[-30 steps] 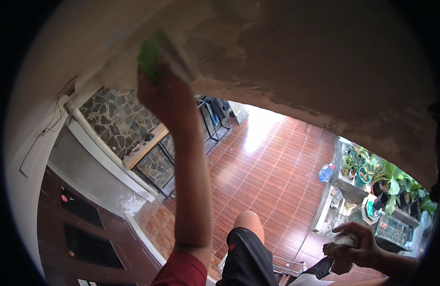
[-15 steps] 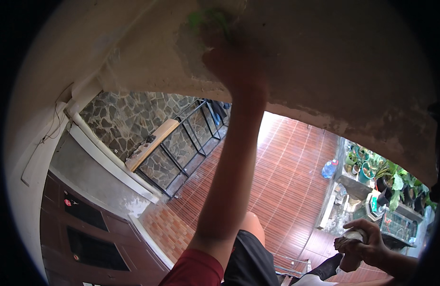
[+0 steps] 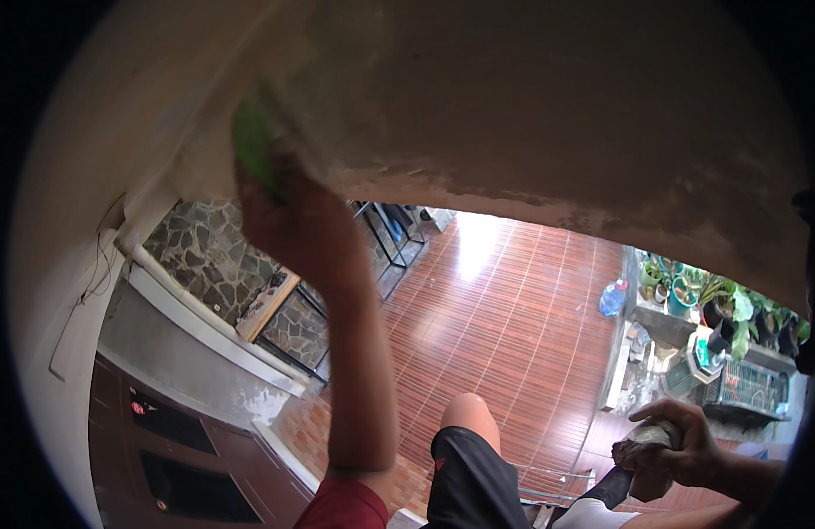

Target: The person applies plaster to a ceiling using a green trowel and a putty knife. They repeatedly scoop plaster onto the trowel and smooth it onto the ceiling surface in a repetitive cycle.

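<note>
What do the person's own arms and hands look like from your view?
The left forearm is bare below a short, plain dark red sleeve. The left hand is ungloved, though too blurred to tell about rings. The right hand is ungloved too, its forearm bare, with its sleeve out of view. Neither forearm shows a watch, cable or marking.

Blurred green tool (image 3: pixel 254 145) aloft — greyish lump (image 3: pixel 644 443) low

Left hand (image 3: pixel 297 220): green tool (image 3: pixel 253 141). Right hand (image 3: pixel 692 448): greyish lump (image 3: pixel 641 442).
</note>
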